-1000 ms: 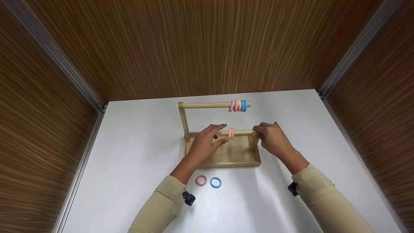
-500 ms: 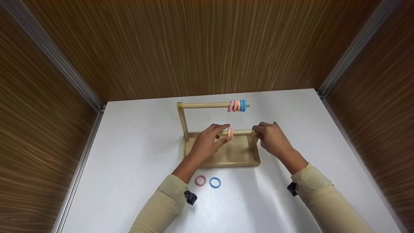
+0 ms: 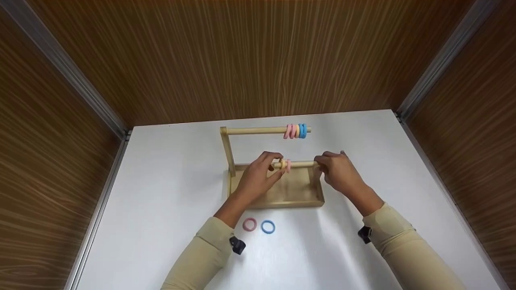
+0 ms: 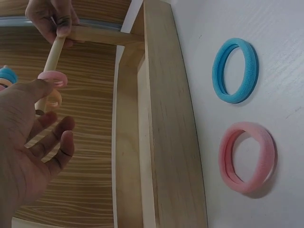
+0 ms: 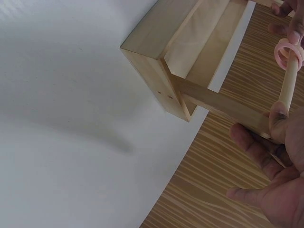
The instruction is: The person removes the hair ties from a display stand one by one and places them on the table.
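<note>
Thumb and fingertips of my left hand (image 3: 254, 177) pinch a yellow-orange hair tie (image 3: 283, 164) near the free end of the lower rod (image 3: 303, 164). A pink hair tie (image 3: 288, 166) circles the same rod just to its right; in the left wrist view the pink hair tie (image 4: 53, 78) lies beside the thumb. My right hand (image 3: 342, 172) grips the wooden stand (image 5: 228, 111) at the top of its short post, where the lower rod begins. Around the upper rod (image 3: 256, 131) hang several pink, yellow and blue hair ties (image 3: 295, 131) close to its free end.
In front of the stand's shallow tray (image 3: 286, 204), a pink hair tie (image 3: 250, 224) and a blue hair tie (image 3: 268, 226) lie flat on the white table (image 3: 161, 193). Wood-grain panels (image 3: 258, 60) rise behind and at both sides.
My left fingers have closed in on the yellow-orange hair tie and slid it left, away from the pink one, toward the rod's free end. My right hand stays in place.
</note>
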`<action>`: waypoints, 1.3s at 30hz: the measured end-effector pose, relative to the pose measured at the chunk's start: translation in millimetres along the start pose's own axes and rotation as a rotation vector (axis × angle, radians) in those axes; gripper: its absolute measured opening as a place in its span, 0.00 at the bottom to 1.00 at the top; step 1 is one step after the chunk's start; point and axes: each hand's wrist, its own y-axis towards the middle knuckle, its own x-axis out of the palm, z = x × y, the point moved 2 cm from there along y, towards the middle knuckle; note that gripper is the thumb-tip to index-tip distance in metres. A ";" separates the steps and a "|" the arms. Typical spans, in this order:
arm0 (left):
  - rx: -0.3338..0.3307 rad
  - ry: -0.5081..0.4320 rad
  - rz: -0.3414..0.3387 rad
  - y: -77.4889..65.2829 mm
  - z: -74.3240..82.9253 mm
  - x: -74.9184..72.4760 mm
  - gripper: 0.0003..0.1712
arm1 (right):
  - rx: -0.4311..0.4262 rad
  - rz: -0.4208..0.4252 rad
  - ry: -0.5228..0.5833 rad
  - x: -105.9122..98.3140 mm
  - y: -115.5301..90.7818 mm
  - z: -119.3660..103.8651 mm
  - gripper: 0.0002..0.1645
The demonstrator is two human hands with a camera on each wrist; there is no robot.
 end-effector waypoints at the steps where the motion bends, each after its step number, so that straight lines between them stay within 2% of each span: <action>1: -0.002 -0.002 0.000 -0.5 -0.4 -0.4 0.24 | -0.001 0.000 0.000 0.2 -0.1 0.2 0.13; 9: -0.011 -0.025 0.007 -2.5 -2.0 -4.2 0.23 | 0.000 -0.003 -0.005 -1.8 -0.2 -1.0 0.14; 27: -0.020 -0.016 0.055 -7.4 -7.0 -10.4 0.19 | 0.000 -0.007 0.010 1.4 0.3 2.3 0.11; 39: -0.034 0.011 0.053 -14.8 -11.2 -12.8 0.19 | 0.009 -0.019 0.003 -0.3 0.6 -0.3 0.10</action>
